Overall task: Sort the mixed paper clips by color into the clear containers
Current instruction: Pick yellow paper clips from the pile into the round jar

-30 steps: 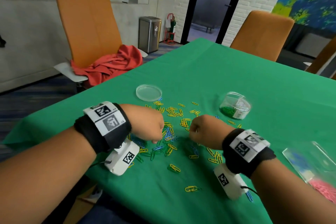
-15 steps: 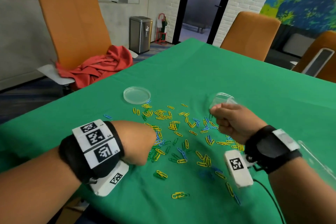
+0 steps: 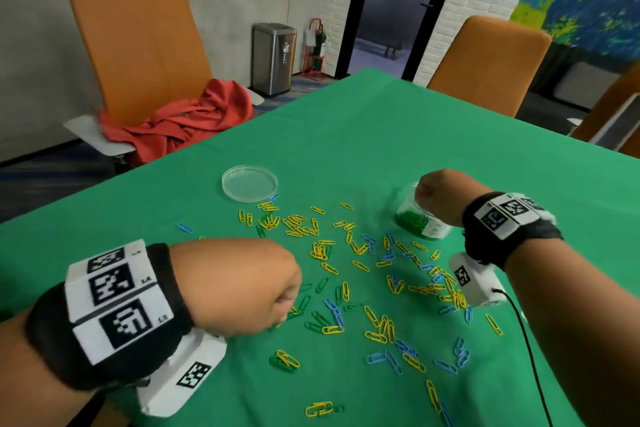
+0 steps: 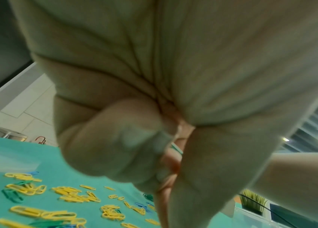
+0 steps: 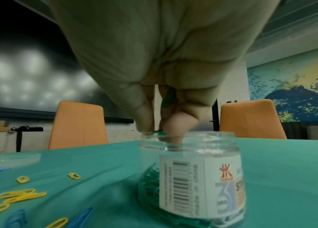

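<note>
Yellow, blue and green paper clips [image 3: 346,270] lie scattered on the green tablecloth [image 3: 381,135]. A clear jar [image 3: 420,224] with green clips in its bottom stands right of the pile. My right hand [image 3: 436,191] hovers over the jar's mouth [image 5: 189,138], fingertips at the rim, pinching green clips [image 5: 168,97]. My left hand [image 3: 277,295] is curled low over the near left of the pile. In the left wrist view a green clip [image 4: 177,148] shows between its curled fingers.
A clear round lid [image 3: 249,183] lies flat at the far edge of the pile. An orange chair [image 3: 138,28] with a red cloth [image 3: 180,121] stands at the table's left, another chair [image 3: 485,62] at the far side. A black cable [image 3: 530,340] trails from my right wrist.
My right hand has left the pile and travelled right and away, ending above the jar. My left hand stays curled at the pile's near left.
</note>
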Demonstrator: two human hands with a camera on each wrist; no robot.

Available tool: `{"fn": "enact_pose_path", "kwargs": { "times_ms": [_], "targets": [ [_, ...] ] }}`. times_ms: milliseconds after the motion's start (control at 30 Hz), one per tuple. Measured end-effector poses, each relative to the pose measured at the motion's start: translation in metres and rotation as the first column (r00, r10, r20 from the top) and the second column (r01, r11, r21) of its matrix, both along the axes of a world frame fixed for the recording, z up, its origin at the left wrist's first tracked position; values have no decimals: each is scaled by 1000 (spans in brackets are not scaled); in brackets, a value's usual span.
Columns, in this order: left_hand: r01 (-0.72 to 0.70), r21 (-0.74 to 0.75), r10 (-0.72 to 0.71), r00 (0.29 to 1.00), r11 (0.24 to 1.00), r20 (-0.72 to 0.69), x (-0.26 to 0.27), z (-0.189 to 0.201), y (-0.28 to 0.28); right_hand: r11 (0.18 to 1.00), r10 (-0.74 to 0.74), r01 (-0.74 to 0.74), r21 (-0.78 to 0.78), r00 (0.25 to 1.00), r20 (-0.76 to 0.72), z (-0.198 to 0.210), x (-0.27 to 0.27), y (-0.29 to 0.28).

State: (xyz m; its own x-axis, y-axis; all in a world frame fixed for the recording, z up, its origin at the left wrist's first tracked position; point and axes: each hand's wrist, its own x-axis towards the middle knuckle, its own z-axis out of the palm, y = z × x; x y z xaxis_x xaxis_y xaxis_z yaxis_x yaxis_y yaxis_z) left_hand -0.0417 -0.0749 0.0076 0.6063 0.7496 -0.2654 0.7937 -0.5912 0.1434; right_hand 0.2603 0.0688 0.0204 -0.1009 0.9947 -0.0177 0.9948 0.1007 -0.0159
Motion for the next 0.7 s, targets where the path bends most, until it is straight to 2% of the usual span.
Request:
{"fn": "enact_pose_path", "kwargs": {
  "times_ms": [67, 233, 367, 533, 633, 700],
  "targets": [
    [-3, -6, 4, 999, 1000, 38, 2, 4, 1, 1000, 14, -14, -24, 1000, -1, 3, 3, -1],
    [5, -2, -5, 998, 1000, 62, 11, 8, 1, 999, 26, -33, -39, 987, -157, 11, 14, -2],
    [3, -26, -2, 998, 1000, 62, 14, 6, -1, 998, 58, -62, -27, 987, -149, 9, 16, -1],
    [-9, 33, 7, 996, 999, 88, 11, 6, 2, 999, 48, -50, -9, 987, -153, 11, 21, 4],
    [-25, 62, 13, 981, 998, 194, 13, 6, 3, 999, 4, 2, 33, 980, -200, 15, 28, 8],
    [-46, -9, 47, 944, 999, 326, 17, 6, 6, 998, -32, 41, 41, 978, -206, 14, 36, 10]
  ]
}}
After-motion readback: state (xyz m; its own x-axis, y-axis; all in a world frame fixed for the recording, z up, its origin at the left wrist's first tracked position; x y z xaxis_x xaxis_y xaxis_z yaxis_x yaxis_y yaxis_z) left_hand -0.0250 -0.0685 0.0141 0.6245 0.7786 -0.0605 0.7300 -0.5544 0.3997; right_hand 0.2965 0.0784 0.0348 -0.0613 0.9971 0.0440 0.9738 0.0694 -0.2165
